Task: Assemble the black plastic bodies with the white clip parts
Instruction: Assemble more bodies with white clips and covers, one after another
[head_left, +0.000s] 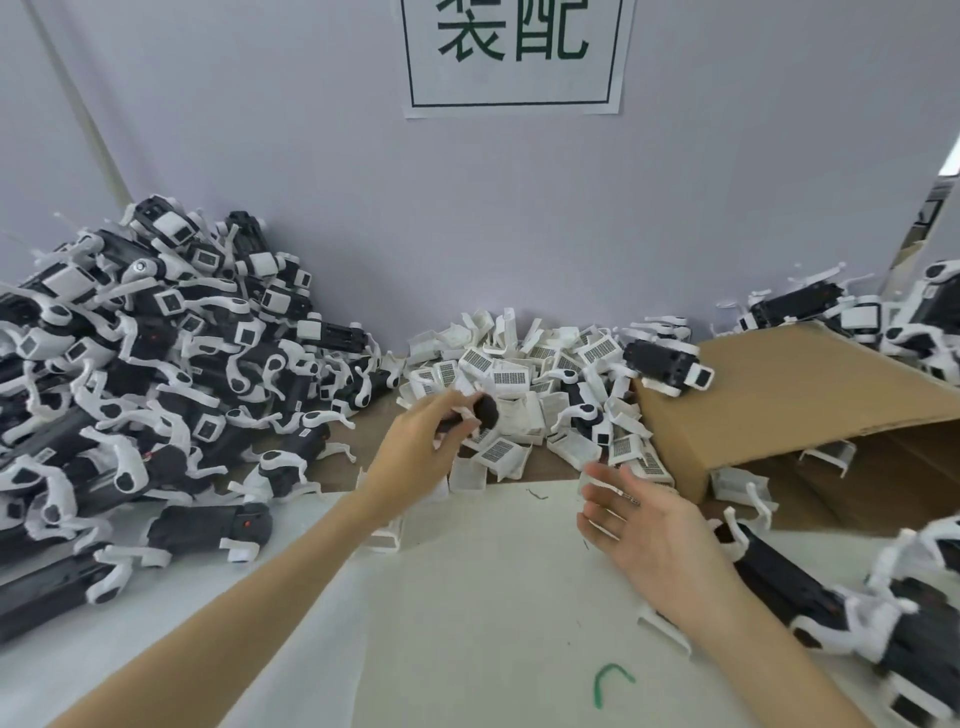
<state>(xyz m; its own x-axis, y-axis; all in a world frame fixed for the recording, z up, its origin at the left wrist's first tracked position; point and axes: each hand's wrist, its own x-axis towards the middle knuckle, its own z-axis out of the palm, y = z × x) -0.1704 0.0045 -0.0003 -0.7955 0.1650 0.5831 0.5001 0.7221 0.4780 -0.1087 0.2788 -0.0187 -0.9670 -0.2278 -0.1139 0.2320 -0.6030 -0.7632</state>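
My left hand (421, 452) reaches forward over the table and grips a black plastic body (480, 413) with a white part on it, end-on to the camera, at the near edge of a heap of white clip parts (524, 374). My right hand (644, 525) hovers lower and to the right with fingers spread and holds nothing. It is just in front of the white clips beside the cardboard box.
A large pile of black-and-white assembled units (156, 364) fills the left side. A tipped cardboard box (789, 384) lies at right, with more black bodies (831, 597) near the right edge. A white sheet (467, 597) covers the table; a green wire scrap (610, 680) lies on it.
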